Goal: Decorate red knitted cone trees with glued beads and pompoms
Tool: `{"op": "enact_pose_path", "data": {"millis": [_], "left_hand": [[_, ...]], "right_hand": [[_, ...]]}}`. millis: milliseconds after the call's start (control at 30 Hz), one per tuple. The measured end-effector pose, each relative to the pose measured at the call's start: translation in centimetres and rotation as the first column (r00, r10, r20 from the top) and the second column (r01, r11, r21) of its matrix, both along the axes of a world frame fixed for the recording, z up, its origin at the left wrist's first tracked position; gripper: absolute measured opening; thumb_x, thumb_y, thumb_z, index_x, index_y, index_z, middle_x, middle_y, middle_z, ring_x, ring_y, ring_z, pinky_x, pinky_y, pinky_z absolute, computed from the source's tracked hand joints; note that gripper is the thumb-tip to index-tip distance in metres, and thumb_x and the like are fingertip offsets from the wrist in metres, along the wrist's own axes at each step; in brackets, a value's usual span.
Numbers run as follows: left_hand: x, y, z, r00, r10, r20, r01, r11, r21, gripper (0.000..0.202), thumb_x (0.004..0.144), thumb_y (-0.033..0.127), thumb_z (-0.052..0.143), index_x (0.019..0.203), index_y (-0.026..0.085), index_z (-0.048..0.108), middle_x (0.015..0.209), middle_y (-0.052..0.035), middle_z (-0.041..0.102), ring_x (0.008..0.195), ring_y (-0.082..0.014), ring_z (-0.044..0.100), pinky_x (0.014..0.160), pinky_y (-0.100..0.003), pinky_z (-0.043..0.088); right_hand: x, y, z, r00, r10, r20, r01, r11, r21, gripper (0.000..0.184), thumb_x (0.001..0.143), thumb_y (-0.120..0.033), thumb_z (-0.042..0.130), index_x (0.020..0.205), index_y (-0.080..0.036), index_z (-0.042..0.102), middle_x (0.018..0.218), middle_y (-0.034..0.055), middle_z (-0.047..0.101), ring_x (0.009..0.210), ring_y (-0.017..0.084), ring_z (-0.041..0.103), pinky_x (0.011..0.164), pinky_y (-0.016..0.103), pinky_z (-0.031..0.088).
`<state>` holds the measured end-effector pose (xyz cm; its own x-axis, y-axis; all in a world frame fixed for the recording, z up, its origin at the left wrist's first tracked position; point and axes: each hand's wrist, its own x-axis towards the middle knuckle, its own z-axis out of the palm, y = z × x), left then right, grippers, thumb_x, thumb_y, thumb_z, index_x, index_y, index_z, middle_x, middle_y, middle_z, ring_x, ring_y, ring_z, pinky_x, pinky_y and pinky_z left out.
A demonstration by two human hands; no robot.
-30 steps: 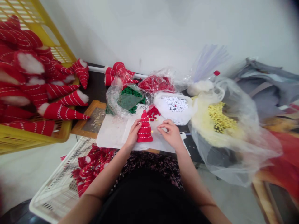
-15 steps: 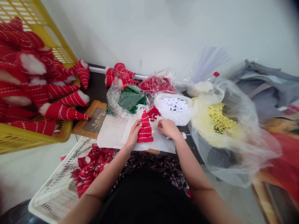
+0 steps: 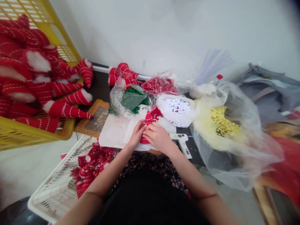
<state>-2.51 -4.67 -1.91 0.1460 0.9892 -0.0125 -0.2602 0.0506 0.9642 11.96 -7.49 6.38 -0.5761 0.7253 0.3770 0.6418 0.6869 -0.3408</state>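
A red cone-shaped cloth hat with white dashed stitching is held over white paper. My left hand grips its left side, fingers closed on the cloth. Over the front of the hat, my right hand has its fingers pinched together against it; what they hold, if anything, is hidden. Both hands cover most of the hat's middle. A white glue gun lies just right of my right hand. Behind the hat's tip sit loose small red pompoms.
Bags of green, red, white and yellow small pieces line the table. A yellow crate of stuffed red cones stands left. Below it, a white basket holds decorated red pieces. A wooden-framed board borders the paper.
My right hand has moved left from beside the hat onto its front, uncovering the glue gun. My left hand still holds the hat. The whole view has shifted slightly.
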Motion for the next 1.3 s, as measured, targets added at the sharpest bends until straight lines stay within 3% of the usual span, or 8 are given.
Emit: {"op": "enact_pose_path", "data": {"millis": [233, 433, 667, 767, 900, 1033, 1167, 1300], "left_hand": [[0.1, -0.3, 0.3, 0.997, -0.012, 0.073, 0.020, 0.994, -0.105, 0.047, 0.083, 0.052, 0.077, 0.117, 0.022, 0.064, 0.110, -0.0047, 0.075, 0.101, -0.0245, 0.070, 0.092, -0.035, 0.054], [0.1, -0.3, -0.3, 0.997, 0.018, 0.076, -0.004, 0.985, -0.175, 0.048, 0.082, 0.054, 0.077, 0.117, 0.023, 0.065, 0.107, -0.0040, 0.073, 0.095, -0.0241, 0.070, 0.085, -0.034, 0.054], [0.2, -0.1, -0.4, 0.994, 0.048, 0.099, -0.030, 0.984, -0.173, 0.048, 0.078, 0.054, 0.077, 0.112, 0.022, 0.066, 0.107, -0.0040, 0.073, 0.094, -0.0235, 0.069, 0.087, -0.034, 0.054], [0.2, -0.2, -0.4, 0.988, 0.071, 0.135, -0.045, 0.982, -0.184, 0.050, 0.074, 0.051, 0.078, 0.113, 0.022, 0.064, 0.109, -0.0050, 0.073, 0.095, -0.0240, 0.069, 0.087, -0.035, 0.053], [0.0, -0.2, -0.6, 0.981, 0.071, 0.181, -0.037, 0.982, -0.186, 0.049, 0.072, 0.047, 0.077, 0.111, 0.022, 0.062, 0.103, -0.0046, 0.073, 0.092, -0.0240, 0.070, 0.083, -0.034, 0.052], [-0.1, -0.2, -0.5, 0.969, 0.065, 0.237, -0.016, 0.979, -0.201, 0.049, 0.070, 0.043, 0.079, 0.111, 0.021, 0.061, 0.096, -0.0027, 0.072, 0.085, -0.0221, 0.069, 0.080, -0.034, 0.052], [0.0, -0.2, -0.3, 0.954, 0.069, 0.292, -0.003, 0.975, -0.220, 0.046, 0.068, 0.040, 0.082, 0.106, 0.021, 0.062, 0.092, -0.0009, 0.071, 0.077, -0.0189, 0.067, 0.075, -0.032, 0.052], [0.0, -0.3, -0.2, 0.953, 0.059, 0.297, 0.009, 0.975, -0.223, 0.045, 0.070, 0.040, 0.082, 0.106, 0.021, 0.062, 0.091, -0.0007, 0.071, 0.074, -0.0182, 0.066, 0.072, -0.031, 0.052]], "right_hand": [[4.2, 1.4, 0.8, 0.961, -0.177, -0.213, 0.171, 0.984, -0.047, 0.020, 0.102, -0.025, 0.063, 0.101, -0.024, 0.083, 0.098, 0.0092, 0.073, 0.095, 0.026, 0.065, 0.087, 0.041, 0.055], [8.9, 7.3, -0.8, 0.903, -0.430, -0.022, 0.414, 0.882, -0.226, 0.015, 0.091, -0.015, 0.068, 0.092, -0.020, 0.082, 0.094, 0.0086, 0.079, 0.083, 0.025, 0.071, 0.084, 0.038, 0.053], [3.1, 14.5, -1.5, 0.990, -0.115, -0.078, 0.087, 0.952, -0.294, 0.025, 0.092, -0.008, 0.064, 0.102, -0.018, 0.084, 0.111, 0.0091, 0.082, 0.098, 0.021, 0.075, 0.093, 0.032, 0.053], [-0.5, 17.2, -2.0, 1.000, 0.016, -0.008, -0.017, 0.928, -0.372, 0.023, 0.093, -0.009, 0.066, 0.106, -0.016, 0.084, 0.114, 0.0091, 0.083, 0.101, 0.020, 0.075, 0.096, 0.029, 0.051], [-3.0, 19.0, -2.9, 0.991, 0.128, 0.048, -0.092, 0.886, -0.455, 0.019, 0.078, -0.010, 0.081, 0.094, -0.018, 0.086, 0.093, 0.0028, 0.084, 0.084, 0.018, 0.074, 0.080, 0.024, 0.051], [-3.0, 18.9, -3.5, 0.991, 0.111, 0.074, -0.065, 0.884, -0.462, 0.024, 0.070, 0.000, 0.075, 0.081, -0.017, 0.086, 0.080, 0.0020, 0.082, 0.073, 0.017, 0.071, 0.073, 0.024, 0.048], [-1.3, 18.3, -2.9, 0.999, -0.026, 0.026, 0.034, 0.911, -0.411, 0.020, 0.081, -0.007, 0.070, 0.090, -0.017, 0.085, 0.092, 0.0059, 0.083, 0.083, 0.019, 0.073, 0.080, 0.027, 0.051], [1.8, 16.6, -1.4, 0.947, -0.201, -0.249, 0.075, 0.895, -0.439, 0.010, 0.082, -0.019, 0.075, 0.088, -0.018, 0.083, 0.092, 0.0065, 0.083, 0.084, 0.021, 0.076, 0.081, 0.032, 0.057]]}}
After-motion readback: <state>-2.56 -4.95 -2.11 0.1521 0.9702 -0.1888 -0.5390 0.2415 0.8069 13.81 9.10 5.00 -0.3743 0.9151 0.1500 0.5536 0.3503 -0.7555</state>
